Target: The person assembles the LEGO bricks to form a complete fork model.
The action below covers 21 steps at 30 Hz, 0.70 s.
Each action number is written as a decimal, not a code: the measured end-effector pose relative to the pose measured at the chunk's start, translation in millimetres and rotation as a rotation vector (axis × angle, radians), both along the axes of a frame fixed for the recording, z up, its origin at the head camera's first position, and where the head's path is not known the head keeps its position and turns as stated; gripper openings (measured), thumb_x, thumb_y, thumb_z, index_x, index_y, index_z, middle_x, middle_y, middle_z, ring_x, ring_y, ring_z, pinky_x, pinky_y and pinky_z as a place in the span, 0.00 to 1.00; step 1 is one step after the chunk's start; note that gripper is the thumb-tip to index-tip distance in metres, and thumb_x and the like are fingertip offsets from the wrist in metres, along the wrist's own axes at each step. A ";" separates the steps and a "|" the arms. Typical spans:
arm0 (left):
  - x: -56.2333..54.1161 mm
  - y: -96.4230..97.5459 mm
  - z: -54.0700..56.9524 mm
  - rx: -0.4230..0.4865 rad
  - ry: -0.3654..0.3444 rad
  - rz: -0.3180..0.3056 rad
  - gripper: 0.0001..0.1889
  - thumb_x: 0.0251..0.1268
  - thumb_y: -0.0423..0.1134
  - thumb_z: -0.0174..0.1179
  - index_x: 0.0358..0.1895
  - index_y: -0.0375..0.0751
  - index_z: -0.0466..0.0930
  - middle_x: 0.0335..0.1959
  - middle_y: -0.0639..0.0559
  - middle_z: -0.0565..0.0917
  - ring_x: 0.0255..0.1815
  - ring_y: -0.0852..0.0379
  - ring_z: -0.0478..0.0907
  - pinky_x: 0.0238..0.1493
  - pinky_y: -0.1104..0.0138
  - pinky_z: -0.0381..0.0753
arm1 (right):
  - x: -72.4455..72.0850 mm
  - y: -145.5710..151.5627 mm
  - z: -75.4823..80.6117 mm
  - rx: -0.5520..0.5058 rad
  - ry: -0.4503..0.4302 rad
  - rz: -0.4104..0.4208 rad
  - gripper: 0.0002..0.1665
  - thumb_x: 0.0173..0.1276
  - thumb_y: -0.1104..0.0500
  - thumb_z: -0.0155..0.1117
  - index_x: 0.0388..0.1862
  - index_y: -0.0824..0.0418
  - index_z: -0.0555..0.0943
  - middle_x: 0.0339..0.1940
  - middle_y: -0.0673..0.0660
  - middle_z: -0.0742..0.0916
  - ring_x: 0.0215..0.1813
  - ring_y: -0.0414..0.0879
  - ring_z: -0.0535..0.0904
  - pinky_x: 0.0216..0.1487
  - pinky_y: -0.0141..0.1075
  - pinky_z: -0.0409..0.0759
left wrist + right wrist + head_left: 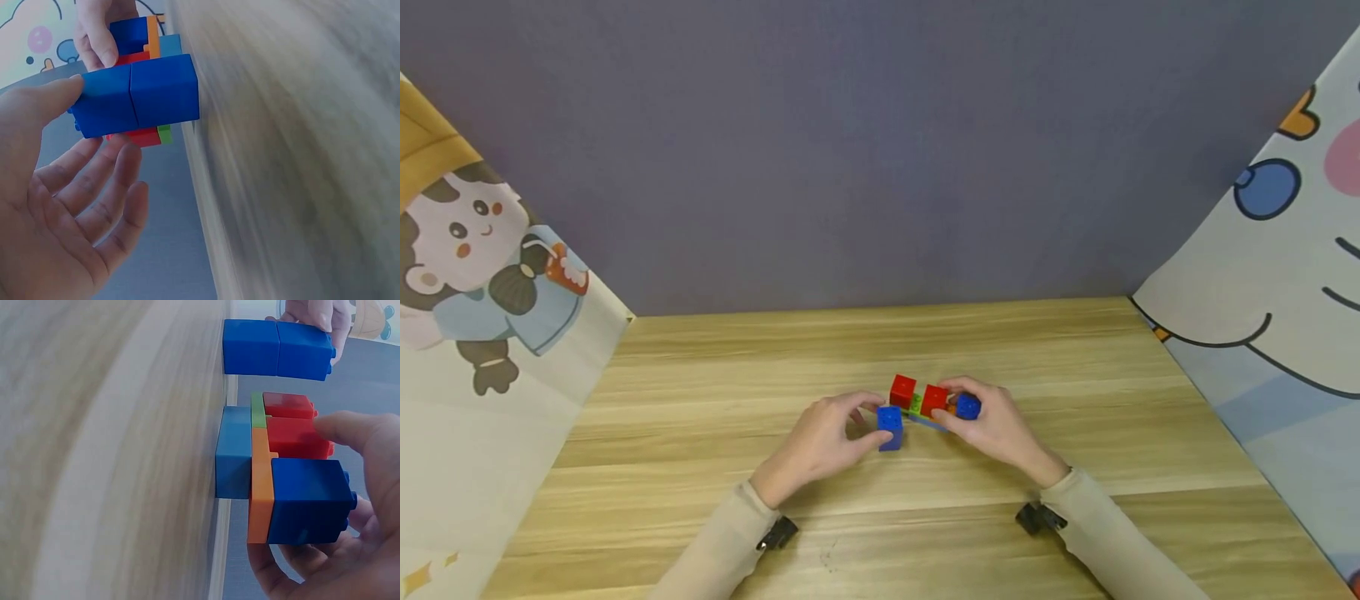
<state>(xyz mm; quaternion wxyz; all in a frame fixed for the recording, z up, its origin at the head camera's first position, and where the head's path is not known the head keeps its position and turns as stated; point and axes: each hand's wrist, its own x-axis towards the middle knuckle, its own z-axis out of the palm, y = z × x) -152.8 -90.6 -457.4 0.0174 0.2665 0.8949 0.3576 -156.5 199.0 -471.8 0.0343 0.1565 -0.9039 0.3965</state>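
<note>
Two blue building blocks point(134, 95), one stacked on the other, stand upright on the table. My left hand point(831, 433) pinches the upper block point(304, 350) between thumb and fingers. To the right is a block assembly: a light-blue block point(234, 452) at the bottom, green point(915, 405) and orange point(261, 487) flat pieces over it, and two red blocks point(903, 390) and a blue block point(309, 501) on top. My right hand point(992, 425) grips this assembly, its thumb at the nearer red block point(935, 400). A narrow gap separates the blue stack from the assembly.
The wooden table point(715, 358) ends at a grey back panel point(880, 167). Printed cartoon panels stand at the left point(550, 400) and right point(1210, 292). Black wrist cameras sit at the left point(777, 533) and right point(1040, 517) cuffs.
</note>
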 end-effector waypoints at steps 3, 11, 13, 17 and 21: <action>-0.4 -1.8 0.4 0.002 0.010 -0.007 0.22 0.68 0.51 0.73 0.61 0.47 0.86 0.50 0.54 0.92 0.43 0.59 0.87 0.44 0.66 0.85 | 0.1 -0.4 0.3 -0.012 -0.007 -0.005 0.24 0.68 0.54 0.79 0.61 0.57 0.86 0.50 0.56 0.93 0.46 0.45 0.88 0.43 0.34 0.86; -0.4 -2.5 -0.1 0.011 0.000 0.005 0.19 0.68 0.51 0.74 0.58 0.49 0.88 0.51 0.56 0.92 0.44 0.60 0.87 0.44 0.66 0.85 | 0.8 -1.2 1.6 -0.003 -0.020 -0.026 0.23 0.69 0.53 0.79 0.60 0.57 0.87 0.48 0.55 0.93 0.43 0.43 0.88 0.41 0.33 0.86; -0.9 -2.0 0.1 0.017 -0.002 0.006 0.19 0.68 0.51 0.74 0.58 0.49 0.88 0.51 0.55 0.92 0.44 0.59 0.88 0.45 0.65 0.85 | 0.8 -1.7 2.0 -0.001 -0.028 -0.031 0.23 0.69 0.52 0.78 0.60 0.57 0.87 0.48 0.56 0.93 0.43 0.43 0.87 0.40 0.33 0.86; -2.5 -1.1 -0.8 0.016 0.006 0.003 0.19 0.68 0.51 0.74 0.57 0.49 0.88 0.51 0.55 0.92 0.44 0.59 0.88 0.45 0.64 0.86 | 0.9 -1.3 2.0 -0.003 -0.038 -0.035 0.23 0.70 0.52 0.77 0.61 0.57 0.87 0.48 0.57 0.93 0.40 0.42 0.86 0.38 0.32 0.85; -2.8 -0.2 -1.9 0.011 0.009 0.004 0.19 0.68 0.51 0.74 0.58 0.49 0.88 0.51 0.56 0.92 0.44 0.61 0.87 0.44 0.66 0.85 | 1.1 -0.3 2.4 -0.019 -0.036 -0.039 0.23 0.70 0.51 0.77 0.60 0.58 0.88 0.49 0.59 0.93 0.38 0.40 0.86 0.36 0.31 0.85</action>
